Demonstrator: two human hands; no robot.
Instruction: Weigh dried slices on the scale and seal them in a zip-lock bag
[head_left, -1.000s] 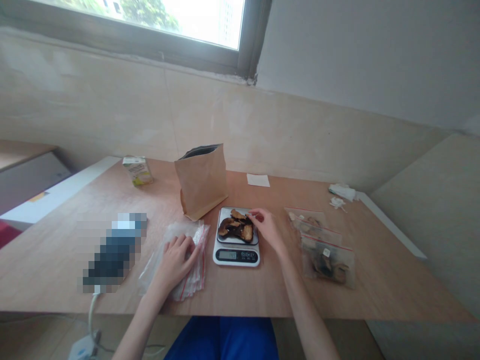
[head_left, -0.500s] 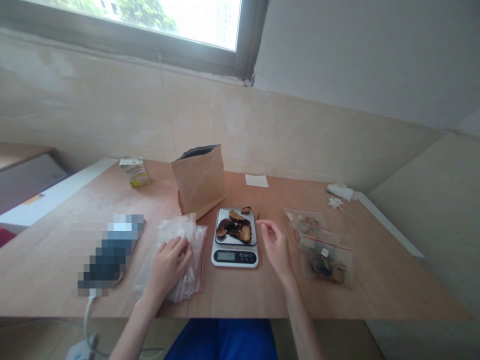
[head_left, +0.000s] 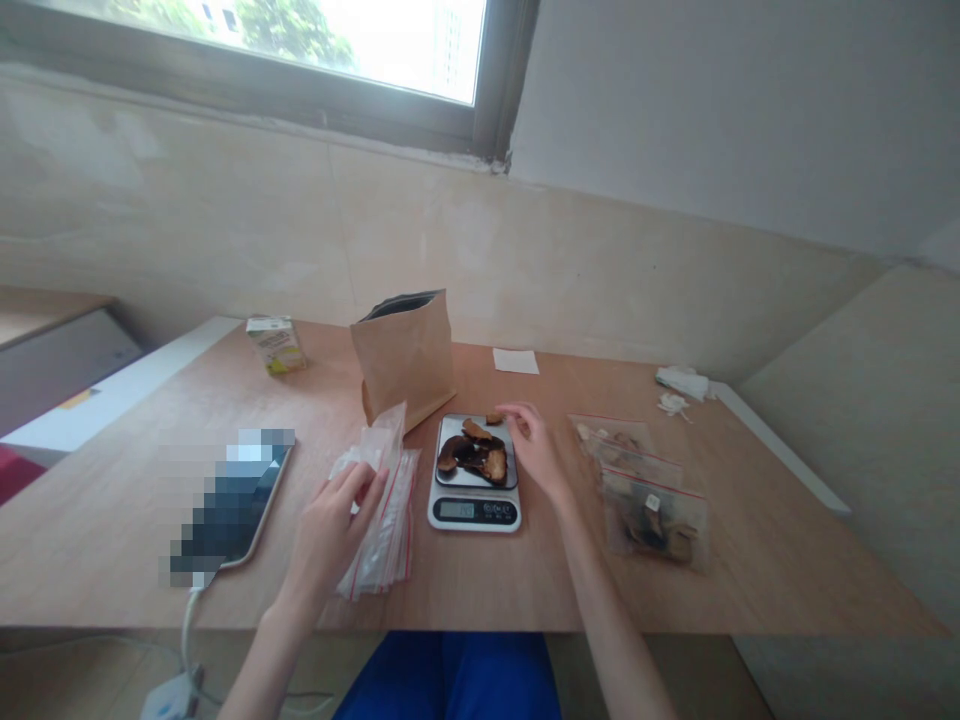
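A white digital kitchen scale [head_left: 475, 514] stands in front of me with dried brown mushroom-like slices [head_left: 472, 457] on its metal plate. At the plate's back right corner, the pinched fingertips of my right hand [head_left: 534, 448] are on a small dried slice [head_left: 494, 418]. The hand hides the table just right of the plate. My left hand [head_left: 337, 515] is over a stack of clear zip bags [head_left: 386, 545] with red seal lines. Its fingers are curled together on the top bag, whose far end [head_left: 390, 430] stands up from the stack.
Behind the scale stands an open brown paper pouch [head_left: 405, 360]. Filled zip bags [head_left: 656, 525] lie at the right. On the left are a phone [head_left: 259, 510] on a cable and a small carton [head_left: 276, 345]. White paper [head_left: 516, 361] and crumpled tissue [head_left: 682, 383] lie farther back.
My right hand has moved left and away from me, from beside the scale to the plate's back corner. The top bag's far end has risen beside my left hand.
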